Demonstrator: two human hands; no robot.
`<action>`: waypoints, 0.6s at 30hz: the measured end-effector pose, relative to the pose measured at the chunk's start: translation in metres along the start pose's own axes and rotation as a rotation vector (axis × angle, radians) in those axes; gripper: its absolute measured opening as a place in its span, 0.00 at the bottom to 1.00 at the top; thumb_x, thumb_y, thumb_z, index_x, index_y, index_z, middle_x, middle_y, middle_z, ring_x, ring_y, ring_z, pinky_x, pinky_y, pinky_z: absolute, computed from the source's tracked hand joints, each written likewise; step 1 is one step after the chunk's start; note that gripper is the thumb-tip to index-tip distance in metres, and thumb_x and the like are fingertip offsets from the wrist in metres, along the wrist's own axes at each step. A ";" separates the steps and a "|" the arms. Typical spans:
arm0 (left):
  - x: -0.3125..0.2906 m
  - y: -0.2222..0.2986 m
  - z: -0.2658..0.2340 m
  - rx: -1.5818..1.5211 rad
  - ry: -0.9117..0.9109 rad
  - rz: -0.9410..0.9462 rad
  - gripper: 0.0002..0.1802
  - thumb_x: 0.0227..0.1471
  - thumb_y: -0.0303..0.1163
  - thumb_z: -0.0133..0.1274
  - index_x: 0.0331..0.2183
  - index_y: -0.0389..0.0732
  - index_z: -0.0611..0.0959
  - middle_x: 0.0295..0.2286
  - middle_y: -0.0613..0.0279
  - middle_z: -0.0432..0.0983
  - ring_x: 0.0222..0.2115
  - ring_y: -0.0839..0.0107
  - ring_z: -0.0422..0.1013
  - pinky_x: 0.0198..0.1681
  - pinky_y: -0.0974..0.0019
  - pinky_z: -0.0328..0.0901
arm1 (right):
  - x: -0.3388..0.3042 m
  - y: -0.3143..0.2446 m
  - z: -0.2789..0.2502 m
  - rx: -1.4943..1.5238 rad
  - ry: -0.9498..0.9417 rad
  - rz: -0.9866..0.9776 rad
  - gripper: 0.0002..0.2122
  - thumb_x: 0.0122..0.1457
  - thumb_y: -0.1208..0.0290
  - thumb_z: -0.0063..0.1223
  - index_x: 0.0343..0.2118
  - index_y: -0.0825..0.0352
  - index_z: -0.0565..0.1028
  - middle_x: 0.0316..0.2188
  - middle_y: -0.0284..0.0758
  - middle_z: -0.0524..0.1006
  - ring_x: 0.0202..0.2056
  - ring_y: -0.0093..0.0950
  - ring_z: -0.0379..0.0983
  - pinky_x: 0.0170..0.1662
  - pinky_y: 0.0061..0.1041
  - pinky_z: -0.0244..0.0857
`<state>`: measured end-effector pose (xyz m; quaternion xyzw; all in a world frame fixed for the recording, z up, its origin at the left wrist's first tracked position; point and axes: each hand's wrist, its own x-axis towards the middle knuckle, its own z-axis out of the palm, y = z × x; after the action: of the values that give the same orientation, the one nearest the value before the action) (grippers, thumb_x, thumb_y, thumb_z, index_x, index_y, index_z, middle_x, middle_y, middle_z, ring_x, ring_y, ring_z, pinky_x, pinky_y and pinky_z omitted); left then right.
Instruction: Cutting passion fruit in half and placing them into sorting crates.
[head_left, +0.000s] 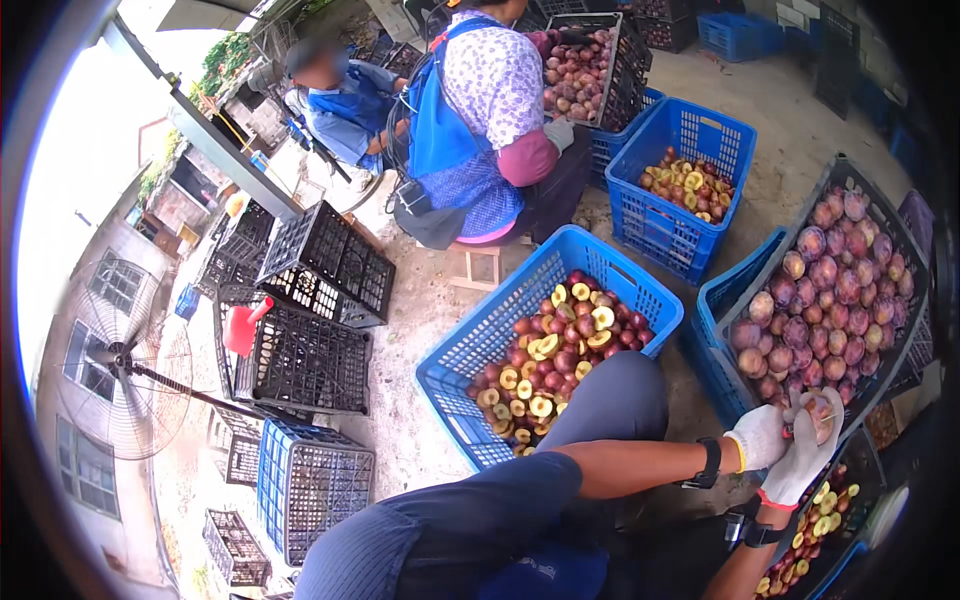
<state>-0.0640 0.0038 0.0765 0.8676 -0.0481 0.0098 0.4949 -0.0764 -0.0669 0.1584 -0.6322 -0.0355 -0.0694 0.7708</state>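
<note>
My right hand point(803, 460), in a white glove with a red cuff edge, grips a reddish plum point(824, 418) in its fingers. Beside it, my left hand point(757, 437), also gloved in white, is closed; a small dark bit shows at its fingertips, too little to name. Both hands are at the near edge of a tilted black crate point(770, 395) full of whole purple-red plums point(822, 290). Beneath my hands, halved plums with yellow flesh point(822, 520) lie in a lower container. A blue crate point(450, 400) by my knee holds cut and whole plums point(560, 350).
Another blue crate point(665, 235) with cut plums stands farther off. A person point(490, 110) sits beside a crate of plums point(580, 75); a second person point(350, 110) is behind. Stacked black crates point(310, 360), a red scoop-like object point(243, 328) and a fan point(122, 358) are at left.
</note>
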 end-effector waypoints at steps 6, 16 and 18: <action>-0.008 -0.001 -0.034 -0.067 -0.005 -0.014 0.11 0.54 0.38 0.54 0.31 0.41 0.84 0.26 0.45 0.81 0.29 0.45 0.79 0.33 0.47 0.72 | -0.009 0.004 0.033 -0.101 0.010 0.010 0.25 0.58 0.81 0.52 0.61 0.71 0.67 0.50 0.40 0.74 0.53 0.36 0.75 0.63 0.36 0.64; 0.019 -0.030 -0.014 -0.116 0.049 0.170 0.09 0.55 0.36 0.54 0.31 0.43 0.85 0.27 0.49 0.82 0.31 0.47 0.80 0.34 0.49 0.73 | 0.036 0.016 0.004 -0.136 -0.028 0.010 0.22 0.62 0.68 0.54 0.58 0.71 0.70 0.47 0.40 0.78 0.49 0.35 0.79 0.57 0.34 0.70; 0.024 -0.026 -0.012 -0.120 0.056 0.193 0.09 0.55 0.36 0.55 0.31 0.43 0.85 0.27 0.50 0.82 0.32 0.48 0.80 0.33 0.50 0.73 | 0.043 0.019 -0.015 -0.056 -0.101 0.054 0.22 0.63 0.64 0.56 0.57 0.70 0.71 0.46 0.40 0.80 0.48 0.35 0.79 0.56 0.34 0.71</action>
<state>-0.0373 0.0254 0.0620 0.8270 -0.1181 0.0786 0.5440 -0.0317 -0.0808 0.1433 -0.6568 -0.0553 -0.0174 0.7518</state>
